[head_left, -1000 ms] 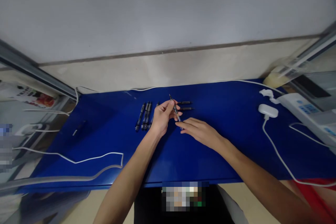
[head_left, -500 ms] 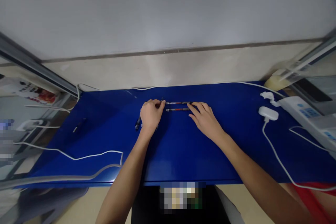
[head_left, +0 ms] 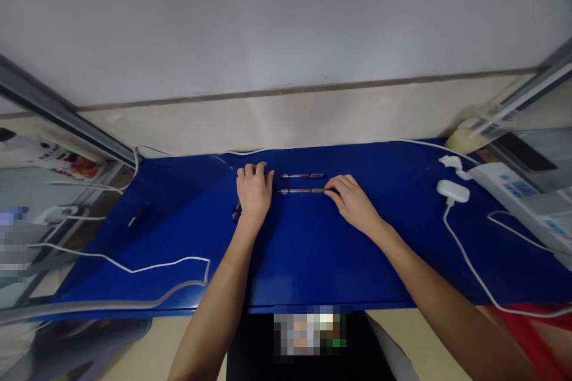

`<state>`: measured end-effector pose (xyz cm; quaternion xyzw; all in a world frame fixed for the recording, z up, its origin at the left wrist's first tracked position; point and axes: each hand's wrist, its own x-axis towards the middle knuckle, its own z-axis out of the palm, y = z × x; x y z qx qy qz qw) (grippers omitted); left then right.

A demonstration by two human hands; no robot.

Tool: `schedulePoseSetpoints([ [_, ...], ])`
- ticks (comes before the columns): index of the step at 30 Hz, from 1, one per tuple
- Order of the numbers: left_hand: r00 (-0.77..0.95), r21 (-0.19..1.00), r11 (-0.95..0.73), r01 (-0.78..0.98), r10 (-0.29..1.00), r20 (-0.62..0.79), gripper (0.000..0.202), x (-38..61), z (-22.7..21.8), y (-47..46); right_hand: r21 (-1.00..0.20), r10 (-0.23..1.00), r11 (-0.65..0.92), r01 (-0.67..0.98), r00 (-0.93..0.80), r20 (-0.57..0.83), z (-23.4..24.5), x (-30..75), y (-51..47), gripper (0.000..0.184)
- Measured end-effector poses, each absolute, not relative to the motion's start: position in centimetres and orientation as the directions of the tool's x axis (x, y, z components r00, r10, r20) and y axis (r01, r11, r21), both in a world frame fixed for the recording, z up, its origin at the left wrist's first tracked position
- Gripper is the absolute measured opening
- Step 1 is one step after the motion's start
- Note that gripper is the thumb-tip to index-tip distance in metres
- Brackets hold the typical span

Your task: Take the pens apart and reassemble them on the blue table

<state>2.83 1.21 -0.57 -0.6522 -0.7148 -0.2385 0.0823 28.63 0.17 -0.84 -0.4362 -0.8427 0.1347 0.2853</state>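
Pen (head_left: 304,191) lies parallel below a second pen (head_left: 304,175) at its twelve o'clock; the open right hand (head_left: 353,202) touches its end lightly, without skewing it; the curled left hand (head_left: 254,190) rests, grip unclear.

2 bare arms (head_left: 218,303), black top (head_left: 250,363) with pixelated patch (head_left: 308,330)

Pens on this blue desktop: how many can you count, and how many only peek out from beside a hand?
Pens in plain view: 2
Pen end beside the left hand: 1 (the hand may hide more)
Total: 3
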Motion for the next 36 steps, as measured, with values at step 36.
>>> schedulePoseSetpoints([
  [36,0.541,0.123,-0.575,0.809,0.81,0.227,0.031,7.6,0.0,-1.2,-0.8,0.934,0.29,0.525,-0.337,0.117,0.0,28.2,-0.3,0.035],
])
